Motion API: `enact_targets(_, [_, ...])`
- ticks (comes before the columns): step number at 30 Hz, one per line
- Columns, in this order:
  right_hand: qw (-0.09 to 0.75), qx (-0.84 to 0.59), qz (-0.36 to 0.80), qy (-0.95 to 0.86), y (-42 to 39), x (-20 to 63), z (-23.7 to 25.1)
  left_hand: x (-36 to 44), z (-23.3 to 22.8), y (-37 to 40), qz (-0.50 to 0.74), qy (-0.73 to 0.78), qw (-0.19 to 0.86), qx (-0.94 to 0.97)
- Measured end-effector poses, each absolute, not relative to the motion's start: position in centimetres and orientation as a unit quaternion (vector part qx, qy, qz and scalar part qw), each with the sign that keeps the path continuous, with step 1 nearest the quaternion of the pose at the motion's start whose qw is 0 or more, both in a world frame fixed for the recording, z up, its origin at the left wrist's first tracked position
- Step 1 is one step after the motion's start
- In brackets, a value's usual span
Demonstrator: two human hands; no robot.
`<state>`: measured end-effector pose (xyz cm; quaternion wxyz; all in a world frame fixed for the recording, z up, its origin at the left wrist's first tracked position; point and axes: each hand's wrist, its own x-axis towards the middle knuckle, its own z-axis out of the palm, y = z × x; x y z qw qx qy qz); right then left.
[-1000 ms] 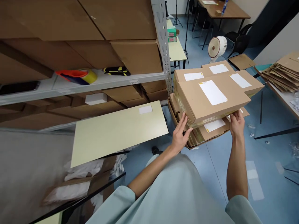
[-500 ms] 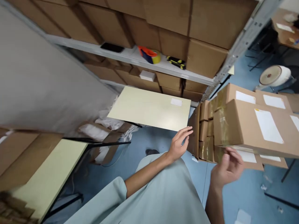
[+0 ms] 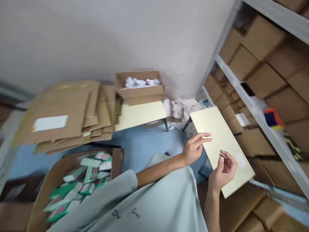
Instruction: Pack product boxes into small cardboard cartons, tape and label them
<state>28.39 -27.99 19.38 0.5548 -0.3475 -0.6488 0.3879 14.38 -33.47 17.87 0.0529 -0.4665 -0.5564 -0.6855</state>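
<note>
Nearest you, at 7 o'clock, an open carton (image 3: 72,180) sits on the floor, full of green and white packets (image 3: 82,180); the view is blurred there, so the print on them cannot be read.

Your right hand (image 3: 223,170) hangs at about 4 o'clock with its grip loosely curled, fingers bent toward the palm and pinching nothing. It shows in front of the pale yellow desk (image 3: 222,145), over the desk's near half, though you cannot tell from this view whether it touches the top.

Your left hand (image 3: 194,149) is just to the left of it, at about 3 o'clock, fingers spread and pointing right, empty too. Its fingertips (image 3: 207,140) lie at the left edge of that desk, touching or just above it.

A small white label (image 3: 240,159) lies on the desk just right of your right hand.

Farther out, at 12 o'clock, a second pale desk (image 3: 140,114) carries an open brown box (image 3: 140,90) holding white crumpled stuff. At 10 o'clock, flattened cartons (image 3: 70,112) lie stacked, the top one bearing a white sticker.

At 2 o'clock, a metal shelf (image 3: 256,116) runs off to the right, packed with brown boxes, with an orange and blue tape dispenser (image 3: 272,117) resting on its ledge.
</note>
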Motion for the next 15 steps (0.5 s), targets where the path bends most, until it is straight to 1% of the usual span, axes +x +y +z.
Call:
enact_targets(3, [0.499,-0.296,0.449,-0.679,-29.7,20.1,18.7,7.3,17.7,-38.0,-0.685,-0.603,0.125,-0.390])
enact_targets(6, [0.426,-0.232,0.500,-0.717,-32.0,12.6,18.2,2.2,17.0,-42.5,-0.673,-0.652,0.197,-0.288])
enact_targets(10, [0.317,-0.135,0.551,-0.760,-34.6,4.3,17.7,-1.9,15.9,-47.0,-0.643,-0.698,0.268,-0.165])
enact_targets(15, [0.172,-0.024,0.608,-0.775,-37.3,-4.8,16.9,-5.1,15.1,-52.4,-0.585,-0.741,0.327,-0.046])
